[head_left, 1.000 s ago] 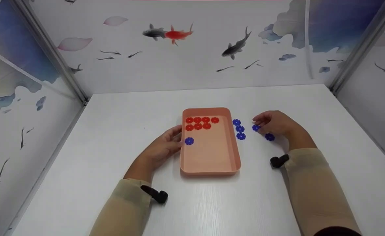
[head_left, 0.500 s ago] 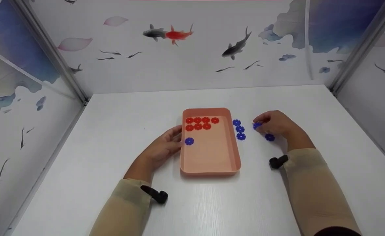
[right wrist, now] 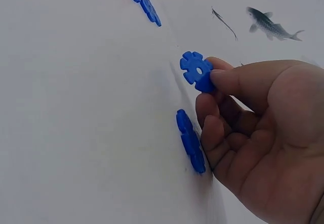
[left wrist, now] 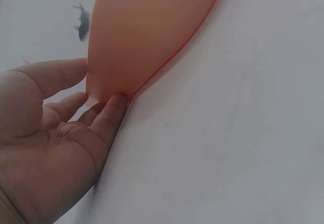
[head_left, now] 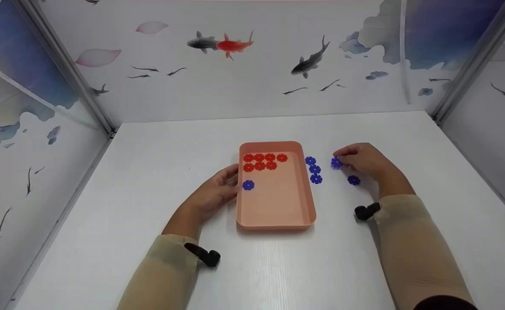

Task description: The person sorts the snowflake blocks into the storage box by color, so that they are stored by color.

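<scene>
My right hand pinches a blue snowflake building disc between thumb and fingertips, slightly above the white table. Just below those fingers another blue disc lies on the table, at the near side of the hand in the head view. My left hand touches the left outer wall of a shallow salmon-pink tray with its fingertips and thumb, the fingers only loosely bent. Inside the tray, several red discs lie in two rows near the far end. One blue disc sits below them by the left wall.
Three blue discs lie in a line on the table along the tray's right side. Printed panels with fish stand at the back, left and right of the table. Small black wrist mounts stick out from both sleeves.
The blue disc in my right fingers has risen slightly off the table and shows more of its face. The left hand, tray and other discs stay where they were.
</scene>
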Demonstrator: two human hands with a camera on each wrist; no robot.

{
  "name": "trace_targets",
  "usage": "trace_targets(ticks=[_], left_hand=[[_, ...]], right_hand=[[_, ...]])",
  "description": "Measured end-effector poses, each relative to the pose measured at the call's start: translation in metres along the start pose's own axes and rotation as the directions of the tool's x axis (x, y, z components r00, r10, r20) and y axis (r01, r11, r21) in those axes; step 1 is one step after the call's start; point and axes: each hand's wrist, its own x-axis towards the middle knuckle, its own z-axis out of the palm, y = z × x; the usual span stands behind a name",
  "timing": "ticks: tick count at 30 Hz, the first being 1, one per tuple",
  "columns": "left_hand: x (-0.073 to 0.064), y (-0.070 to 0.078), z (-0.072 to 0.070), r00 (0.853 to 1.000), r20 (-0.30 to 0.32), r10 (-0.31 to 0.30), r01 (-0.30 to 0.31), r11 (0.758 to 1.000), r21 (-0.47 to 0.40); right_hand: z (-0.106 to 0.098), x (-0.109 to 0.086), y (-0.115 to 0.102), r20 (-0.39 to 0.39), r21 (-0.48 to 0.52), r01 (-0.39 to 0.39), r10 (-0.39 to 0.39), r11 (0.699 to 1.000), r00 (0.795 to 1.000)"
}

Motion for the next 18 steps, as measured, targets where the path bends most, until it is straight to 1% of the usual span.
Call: trace_targets(ticks=[5, 8, 12, 14, 18], left_hand=[[0.001, 0.0, 0.0, 1.0, -0.009, -0.01, 0.01, 1.0, 0.006], [0.001, 0.0, 0.0, 1.0, -0.009, -0.007, 0.007, 1.0, 0.007], [0.001, 0.0, 0.0, 1.0, 0.003, 0.0, 0.0, 1.0, 0.003], [0.0, 0.0, 0.0, 1.0, 0.011, 0.004, -0.004, 1.0, 0.0], [0.0, 0.0, 0.0, 1.0, 0.01, 0.002, -0.002, 1.0, 0.0]], right_hand=[[-0.003, 0.001, -0.006, -0.039, 0.156, 0.0, 0.006, 0.988, 0.999], [-0.003, -0.002, -0.016, -0.035, 0.226, 0.018, -0.011, 0.974, 0.999], [0.002, -0.008, -0.036, -0.006, 0.26, 0.055, -0.055, 0.964, 0.998], [0.008, -0.012, -0.047, 0.007, 0.277, 0.076, -0.081, 0.958, 0.997], [0.02, -0.019, -0.068, 0.02, 0.294, 0.121, -0.133, 0.948, 0.991]])
